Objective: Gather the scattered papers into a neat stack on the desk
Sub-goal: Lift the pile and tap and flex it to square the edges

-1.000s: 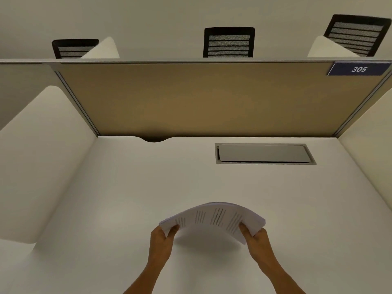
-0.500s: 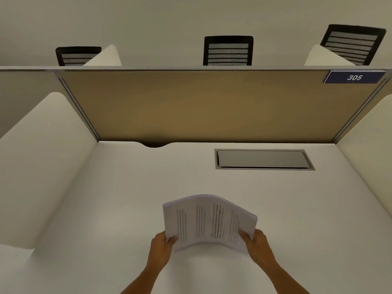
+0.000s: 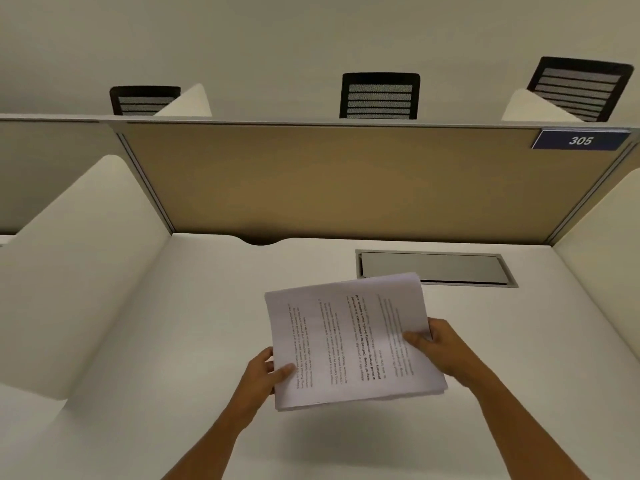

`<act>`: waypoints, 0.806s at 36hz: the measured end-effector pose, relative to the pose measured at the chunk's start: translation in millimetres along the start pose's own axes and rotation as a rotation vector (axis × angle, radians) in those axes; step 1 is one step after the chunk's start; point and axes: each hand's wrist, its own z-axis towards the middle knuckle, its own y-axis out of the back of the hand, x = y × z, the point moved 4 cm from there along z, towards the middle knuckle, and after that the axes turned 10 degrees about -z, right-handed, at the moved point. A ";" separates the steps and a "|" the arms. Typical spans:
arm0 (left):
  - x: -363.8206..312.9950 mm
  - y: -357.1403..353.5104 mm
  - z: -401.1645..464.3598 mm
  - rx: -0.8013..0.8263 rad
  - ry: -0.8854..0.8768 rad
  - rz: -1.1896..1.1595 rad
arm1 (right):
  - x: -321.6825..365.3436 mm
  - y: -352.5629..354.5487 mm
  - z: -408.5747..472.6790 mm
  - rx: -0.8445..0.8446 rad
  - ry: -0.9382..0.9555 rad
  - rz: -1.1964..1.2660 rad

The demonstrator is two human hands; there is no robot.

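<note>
A stack of printed white papers (image 3: 349,341) hangs above the white desk (image 3: 173,358), its printed face turned up toward me, text running sideways. My left hand (image 3: 266,375) grips the stack's left edge, thumb on top. My right hand (image 3: 440,344) grips the right edge, thumb pressed on the top sheet. The sheets look roughly aligned, with edges slightly fanned at the lower right corner. The stack's shadow falls on the desk below it.
A grey cable hatch (image 3: 436,268) is set in the desk at the back right. A tan partition (image 3: 346,181) with a blue "305" sign (image 3: 580,140) closes the back; white side dividers (image 3: 79,258) flank the desk. Three black chairs stand beyond.
The stack was bowed and nearly edge-on a second ago; both hands have lifted it and tilted its face toward me, and it now lies flatter and larger in view.
</note>
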 end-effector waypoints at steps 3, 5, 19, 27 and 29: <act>-17.2 1.0 1.7 -0.097 -0.078 0.030 | 9.3 6.2 2.8 0.017 0.015 -0.057; -34.9 2.0 3.6 -0.238 -0.194 0.111 | 16.0 9.7 5.7 0.039 0.036 -0.129; -126.3 -62.2 6.8 0.338 -0.304 0.605 | 93.7 6.5 15.9 0.201 0.268 -0.665; -99.9 -52.4 6.6 0.101 -0.250 0.177 | 79.3 30.0 13.3 0.048 0.202 0.062; -91.4 -49.0 6.1 0.059 -0.230 0.080 | 63.7 27.4 10.2 0.079 0.219 0.298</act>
